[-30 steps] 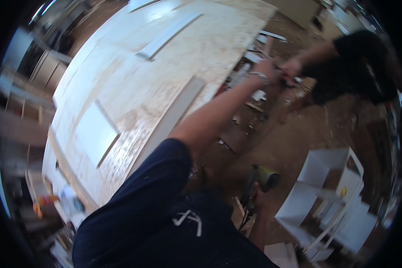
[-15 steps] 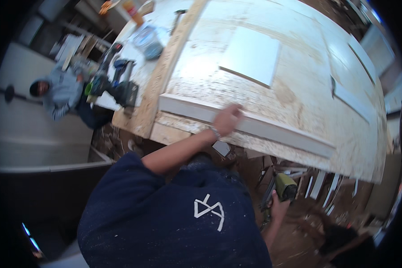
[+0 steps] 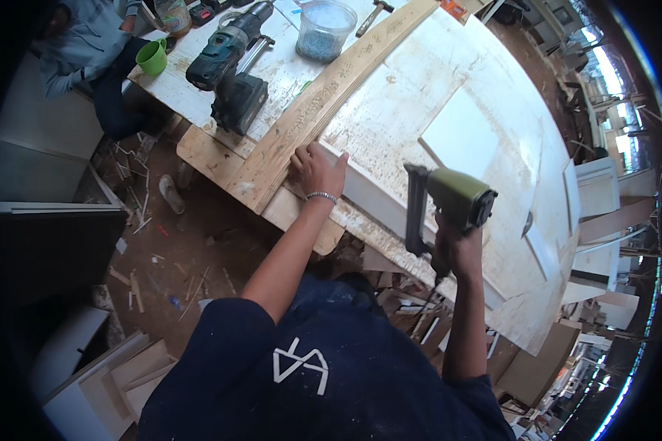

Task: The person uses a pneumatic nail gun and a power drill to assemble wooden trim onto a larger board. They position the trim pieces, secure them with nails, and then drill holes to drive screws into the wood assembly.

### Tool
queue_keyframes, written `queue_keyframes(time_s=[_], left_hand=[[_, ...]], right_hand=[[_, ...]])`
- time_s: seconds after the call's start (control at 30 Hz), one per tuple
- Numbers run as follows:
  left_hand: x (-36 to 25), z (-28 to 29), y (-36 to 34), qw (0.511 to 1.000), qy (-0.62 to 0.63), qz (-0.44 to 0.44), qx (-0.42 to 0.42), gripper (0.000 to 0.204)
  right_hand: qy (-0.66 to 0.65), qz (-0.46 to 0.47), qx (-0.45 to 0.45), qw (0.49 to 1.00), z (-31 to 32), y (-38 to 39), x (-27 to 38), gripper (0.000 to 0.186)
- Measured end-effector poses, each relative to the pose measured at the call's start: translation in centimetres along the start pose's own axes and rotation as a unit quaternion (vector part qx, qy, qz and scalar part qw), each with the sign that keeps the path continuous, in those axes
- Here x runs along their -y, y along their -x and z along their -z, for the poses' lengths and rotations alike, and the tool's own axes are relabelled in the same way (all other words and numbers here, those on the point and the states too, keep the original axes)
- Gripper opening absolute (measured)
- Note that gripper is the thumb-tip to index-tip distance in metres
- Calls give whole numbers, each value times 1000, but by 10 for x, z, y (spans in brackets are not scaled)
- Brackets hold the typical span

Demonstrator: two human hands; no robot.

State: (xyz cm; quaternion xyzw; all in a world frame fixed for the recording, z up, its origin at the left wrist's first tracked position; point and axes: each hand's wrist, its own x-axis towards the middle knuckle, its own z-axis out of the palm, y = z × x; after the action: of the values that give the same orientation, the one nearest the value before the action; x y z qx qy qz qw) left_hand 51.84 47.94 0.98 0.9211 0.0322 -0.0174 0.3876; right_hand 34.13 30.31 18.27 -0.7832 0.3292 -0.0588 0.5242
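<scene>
My left hand [image 3: 320, 170] grips the left end of a long, narrow white board [image 3: 379, 192] standing on edge along the table's near side. Its thumb lies on one side and its fingers on the other, close to a raised wooden plank [image 3: 331, 77]. My right hand [image 3: 457, 248] is wrapped around the handle of a green and black nail gun [image 3: 456, 192]. The gun is held up above the right part of the board, and its black magazine hides some of it. Whether the gun touches the board I cannot tell.
A white panel [image 3: 463, 132] lies on the worn table [image 3: 390, 95]. Beyond the plank are a cordless drill [image 3: 224, 55], a tub of screws or nails [image 3: 325, 33], a hammer [image 3: 374, 16] and a green cup [image 3: 152, 57]. A person [image 3: 88, 44] sits at upper left. Offcuts litter the floor.
My left hand has moved left along the white board to its end. My right hand has raised the nail gun from beside the table to above the board. The view has shifted.
</scene>
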Motion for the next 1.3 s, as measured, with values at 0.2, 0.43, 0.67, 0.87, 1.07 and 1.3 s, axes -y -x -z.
queue_keyframes(time_s=[0.2,0.43,0.67,0.87,1.07,1.3], left_hand=[[25,-24,29,992,120,-13,-42,63],[18,-30,52,988,133,58,-55,69],[76,-24,85,927,354,-68,-100,62],[48,-27,114,960,199,88,-177,62],[22,-33,121,925,212,110,-294,40],[29,-11,112,945,245,130,-173,62]], right_hand=[[-72,119,27,990,-6,-40,60,30],[128,152,59,978,52,-59,26,22],[99,35,164,981,47,-54,-6,15],[141,51,255,955,19,-58,0,22],[198,106,251,942,-32,-51,57,23],[309,75,302,899,-104,-79,61,24]])
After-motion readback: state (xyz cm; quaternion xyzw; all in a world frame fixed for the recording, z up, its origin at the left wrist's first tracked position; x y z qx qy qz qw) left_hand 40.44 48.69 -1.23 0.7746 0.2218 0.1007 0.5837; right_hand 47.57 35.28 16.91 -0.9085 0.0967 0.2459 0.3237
